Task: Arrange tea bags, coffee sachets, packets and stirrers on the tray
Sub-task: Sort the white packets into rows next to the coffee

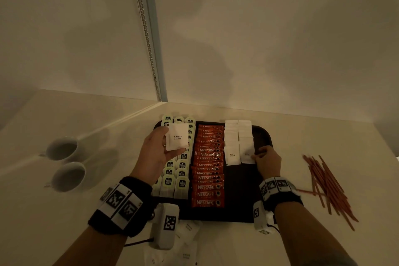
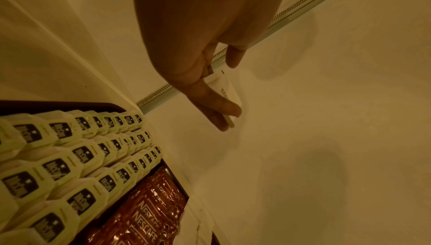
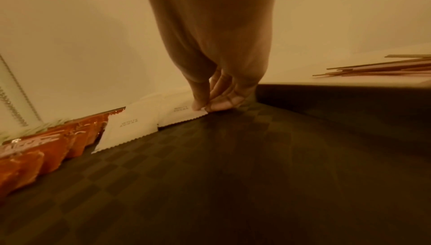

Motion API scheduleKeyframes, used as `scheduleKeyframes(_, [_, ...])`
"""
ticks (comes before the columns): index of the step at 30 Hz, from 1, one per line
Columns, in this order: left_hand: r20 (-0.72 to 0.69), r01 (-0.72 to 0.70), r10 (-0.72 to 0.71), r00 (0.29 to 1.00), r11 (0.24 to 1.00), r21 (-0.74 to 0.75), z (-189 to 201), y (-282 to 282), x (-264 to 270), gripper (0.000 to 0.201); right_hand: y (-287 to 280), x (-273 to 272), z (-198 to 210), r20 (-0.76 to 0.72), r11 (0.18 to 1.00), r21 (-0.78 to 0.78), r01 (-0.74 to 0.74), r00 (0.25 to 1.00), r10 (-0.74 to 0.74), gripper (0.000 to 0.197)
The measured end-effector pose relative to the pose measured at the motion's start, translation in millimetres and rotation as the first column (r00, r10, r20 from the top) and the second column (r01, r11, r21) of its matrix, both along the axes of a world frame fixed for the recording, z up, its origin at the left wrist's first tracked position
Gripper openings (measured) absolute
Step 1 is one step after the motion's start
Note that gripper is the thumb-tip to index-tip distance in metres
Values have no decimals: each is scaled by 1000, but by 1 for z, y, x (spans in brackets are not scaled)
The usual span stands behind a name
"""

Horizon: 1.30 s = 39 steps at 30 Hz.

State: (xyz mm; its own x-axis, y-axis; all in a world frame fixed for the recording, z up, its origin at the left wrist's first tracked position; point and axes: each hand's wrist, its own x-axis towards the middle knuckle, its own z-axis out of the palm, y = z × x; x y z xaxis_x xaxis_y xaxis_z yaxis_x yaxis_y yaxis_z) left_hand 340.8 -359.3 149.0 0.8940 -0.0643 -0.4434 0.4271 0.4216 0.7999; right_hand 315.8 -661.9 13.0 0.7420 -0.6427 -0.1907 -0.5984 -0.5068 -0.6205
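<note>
Loose sugar packets [image 1: 186,231] at 6 o'clock; left hand [image 1: 158,153] pinches one, right hand [image 1: 267,161] grips another on tray [image 1: 237,190]; stirrers [image 1: 328,185] at 3 o'clock on surface [image 1: 64,211].

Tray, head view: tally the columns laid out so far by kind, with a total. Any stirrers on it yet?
Tea bags: 3 columns
Coffee sachets: 1 column
White sugar packets: 2 columns
Stirrers: 0 columns, all lie on the table right of the tray
Total: 6 columns
</note>
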Motion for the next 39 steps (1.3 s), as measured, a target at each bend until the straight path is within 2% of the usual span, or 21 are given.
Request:
scheduleKeyframes(3, [46,39,-41,998,998,42,-1,0,0,11,21,7,31,144,998,4,-66,987,65,29])
scheduleKeyframes(5, [116,119,-139,984,980,158,-2,0,-1,11,48,13,65,288,969,98,-226,938,190,22])
scheduleKeyframes(6, [156,158,-199,967,957,245,-2,0,-2,13,64,15,83,365,924,151,-352,888,279,18])
scheduleKeyframes(8, [229,188,-310,923,881,435,0,-1,-4,17,95,17,115,446,778,206,-594,764,466,16])
scheduleKeyframes(9, [264,184,-352,898,846,499,2,-2,-6,18,108,18,125,458,713,209,-669,712,533,16])
scheduleKeyframes(11, [328,152,-380,865,821,551,6,-4,-8,22,127,19,136,492,646,208,-734,650,580,13])
scheduleKeyframes(13, [374,88,-335,865,835,544,9,-3,-7,23,133,17,137,546,633,260,-729,652,526,10])
scheduleKeyframes(15, [402,28,-248,881,877,480,13,-2,-5,20,134,12,134,564,609,417,-675,717,409,13])
scheduleKeyframes(18, [420,-10,-180,889,911,411,19,-1,-4,18,139,0,126,530,475,664,-577,812,246,18])
scheduleKeyframes(20, [429,-20,-171,887,914,406,20,-2,-5,17,143,-6,122,508,406,737,-541,839,196,21])
scheduleKeyframes(22, [439,-35,-170,882,906,422,19,-3,-5,17,146,-11,122,501,408,743,-531,845,188,25])
scheduleKeyframes(26, [434,-39,-172,885,899,435,16,-5,-7,15,145,-15,127,521,522,677,-519,839,159,23])
scheduleKeyframes(31, [415,-25,-207,886,872,488,13,-8,-7,10,143,-20,129,522,535,675,-508,841,141,15])
scheduleKeyframes(35, [403,7,-272,874,837,548,15,-10,-10,16,134,-26,124,493,575,644,-505,848,193,8])
scheduleKeyframes(37, [379,41,-332,864,796,604,16,-3,-13,21,120,-29,117,467,587,675,-447,875,129,10])
scheduleKeyframes(39, [346,78,-377,859,765,640,16,12,-18,18,99,-29,104,419,657,673,-338,907,38,11])
